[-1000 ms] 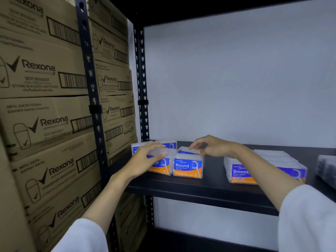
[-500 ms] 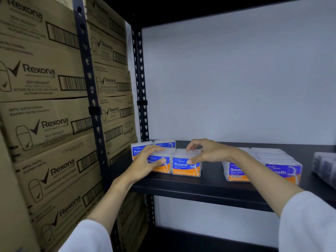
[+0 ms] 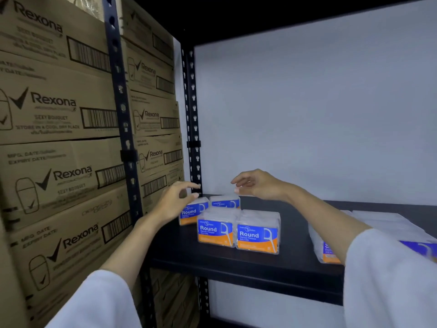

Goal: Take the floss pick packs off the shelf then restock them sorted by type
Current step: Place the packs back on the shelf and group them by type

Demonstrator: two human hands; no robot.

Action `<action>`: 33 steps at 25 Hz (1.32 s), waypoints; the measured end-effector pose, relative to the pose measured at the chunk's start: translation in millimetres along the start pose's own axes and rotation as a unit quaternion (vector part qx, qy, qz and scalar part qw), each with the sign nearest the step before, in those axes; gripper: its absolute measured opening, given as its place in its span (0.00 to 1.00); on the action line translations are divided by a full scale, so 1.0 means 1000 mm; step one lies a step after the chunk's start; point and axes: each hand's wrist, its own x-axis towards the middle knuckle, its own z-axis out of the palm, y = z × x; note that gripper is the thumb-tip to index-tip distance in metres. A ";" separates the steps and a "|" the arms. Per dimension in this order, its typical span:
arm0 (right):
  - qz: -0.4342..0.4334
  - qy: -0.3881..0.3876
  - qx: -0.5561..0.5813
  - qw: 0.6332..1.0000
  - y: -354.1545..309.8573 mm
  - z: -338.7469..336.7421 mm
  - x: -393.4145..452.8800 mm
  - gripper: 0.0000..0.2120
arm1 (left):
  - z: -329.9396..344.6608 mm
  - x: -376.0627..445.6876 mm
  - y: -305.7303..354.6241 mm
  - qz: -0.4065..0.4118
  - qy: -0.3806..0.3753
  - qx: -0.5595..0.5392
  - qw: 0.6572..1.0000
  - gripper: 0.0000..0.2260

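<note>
The black shelf (image 3: 248, 266) carried four Round packs (image 3: 236, 230) near its left front edge, bare board between them and the packs at right (image 3: 331, 247). Left hand (image 3: 176, 200) and right hand (image 3: 257, 184) hovered above, fingers relaxed, holding nothing.

Four "Round" floss pick packs (image 3: 257, 233) sit in a two-by-two cluster. Can't count the other packs (image 3: 327, 250) on the right, sleeve's covering them. Two hands in view.

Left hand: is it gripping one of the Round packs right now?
No. The left hand hovers with loosely curled fingers over the back-left Round pack, holding nothing.
</note>
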 end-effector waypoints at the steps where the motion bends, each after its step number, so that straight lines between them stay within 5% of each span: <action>1: -0.003 -0.007 -0.010 1.000 0.003 0.005 0.013 0.15 | -0.001 0.007 -0.008 -0.007 -0.034 0.013 0.999 0.13; 6: 0.042 -0.097 -0.100 0.989 0.020 0.032 0.053 0.20 | 0.012 0.019 -0.029 -0.003 -0.118 0.010 0.993 0.14; 13: 0.078 -0.073 -0.126 0.986 0.025 -0.004 0.023 0.18 | 0.017 0.028 -0.009 0.002 -0.108 -0.101 0.989 0.10; 21: 0.126 -0.072 -0.133 0.980 0.037 -0.033 -0.038 0.16 | 0.050 0.048 0.038 -0.001 -0.269 -0.065 0.961 0.10; 33: 0.114 -0.118 -0.079 0.983 0.019 -0.021 -0.047 0.25 | 0.035 -0.009 0.076 -0.082 -0.260 -0.082 0.959 0.25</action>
